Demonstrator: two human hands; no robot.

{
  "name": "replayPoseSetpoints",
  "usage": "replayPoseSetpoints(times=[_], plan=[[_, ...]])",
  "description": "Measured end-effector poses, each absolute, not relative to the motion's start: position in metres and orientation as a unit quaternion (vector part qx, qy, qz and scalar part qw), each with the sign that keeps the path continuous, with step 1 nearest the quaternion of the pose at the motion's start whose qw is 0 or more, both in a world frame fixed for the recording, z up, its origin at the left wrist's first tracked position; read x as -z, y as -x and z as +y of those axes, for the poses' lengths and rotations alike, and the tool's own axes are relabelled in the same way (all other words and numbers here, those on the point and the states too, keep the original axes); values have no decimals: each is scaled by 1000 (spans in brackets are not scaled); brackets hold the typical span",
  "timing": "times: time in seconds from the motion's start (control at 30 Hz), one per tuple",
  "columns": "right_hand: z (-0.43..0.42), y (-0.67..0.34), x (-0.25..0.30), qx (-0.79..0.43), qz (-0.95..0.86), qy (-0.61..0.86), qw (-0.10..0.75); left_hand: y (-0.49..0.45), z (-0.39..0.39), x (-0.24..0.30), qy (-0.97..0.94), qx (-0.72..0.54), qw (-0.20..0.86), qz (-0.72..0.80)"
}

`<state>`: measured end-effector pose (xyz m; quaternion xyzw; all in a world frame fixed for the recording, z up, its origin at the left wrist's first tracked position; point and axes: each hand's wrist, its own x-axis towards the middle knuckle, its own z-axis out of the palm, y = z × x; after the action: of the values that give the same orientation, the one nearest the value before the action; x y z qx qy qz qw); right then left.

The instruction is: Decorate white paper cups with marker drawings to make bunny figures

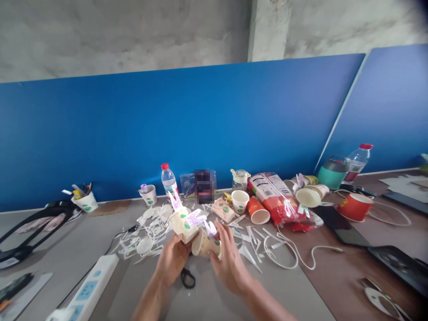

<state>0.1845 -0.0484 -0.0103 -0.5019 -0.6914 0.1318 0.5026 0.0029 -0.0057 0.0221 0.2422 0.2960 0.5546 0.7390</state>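
My left hand (pixel 174 258) is closed round a pale paper cup (pixel 182 223) with green leaf prints and upright purple-and-white paper pieces like rabbit ears. My right hand (pixel 230 256) grips a second paper cup (pixel 201 244) lying on its side, its round end turned left and a purple piece sticking up from it. Both cups are held close together above the grey desk; whether they touch I cannot tell. Behind my hands lie white paper scraps (pixel 143 245) on the left and thin strips (pixel 252 243) on the right. A black looped cord (pixel 187 278) rests below the cups.
A white power strip (pixel 88 287) lies at the front left. Along the blue partition (pixel 200 120) stand a water bottle (pixel 169 180), a white cup (pixel 240 203) and a red plastic package (pixel 276 198). A white cable (pixel 294 265) and dark phone (pixel 397 267) lie to the right.
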Motion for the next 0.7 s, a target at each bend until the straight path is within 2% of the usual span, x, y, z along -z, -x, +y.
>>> replayPoseSetpoints(times=[0.13,0.3,0.37,0.47,0.7], plan=[[-46,-192,-1,-236,-630,518,529,6,-2,-26,-196,-613,711,284],[-47,-197,-17,-539,-473,465,519,8,-4,-28,-173,-632,716,241],[-49,-196,-23,-612,-433,407,521,5,-7,-28,-199,-625,722,223],[-53,-192,-32,-640,-417,361,534,2,-11,-27,-236,-614,723,212],[-49,-192,-40,-648,-375,382,543,2,-13,-28,-286,-629,689,217]])
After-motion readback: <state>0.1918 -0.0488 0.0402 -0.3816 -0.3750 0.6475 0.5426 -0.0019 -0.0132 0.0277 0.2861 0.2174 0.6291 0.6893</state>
